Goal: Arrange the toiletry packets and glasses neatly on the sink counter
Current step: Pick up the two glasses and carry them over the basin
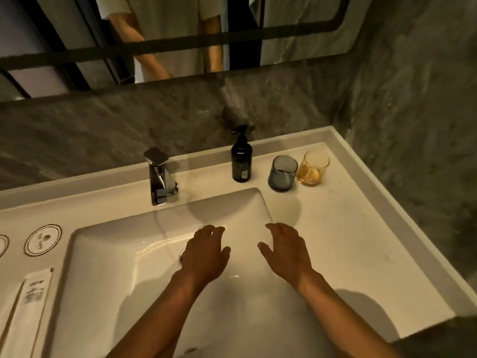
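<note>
Both hands (205,254) (285,250) hover (palms down, empty) over the sink (103,267).

Nothing is reading clearly: print on the long packet (33,295), round packet (43,239) at nine o'clock and bottle label (244,173) is showing too blurred.

Bathroom — sink (108,254), faucet (160,177), mirror (296,29)

Glasses (296,171) right of faucet (160,177)
</note>
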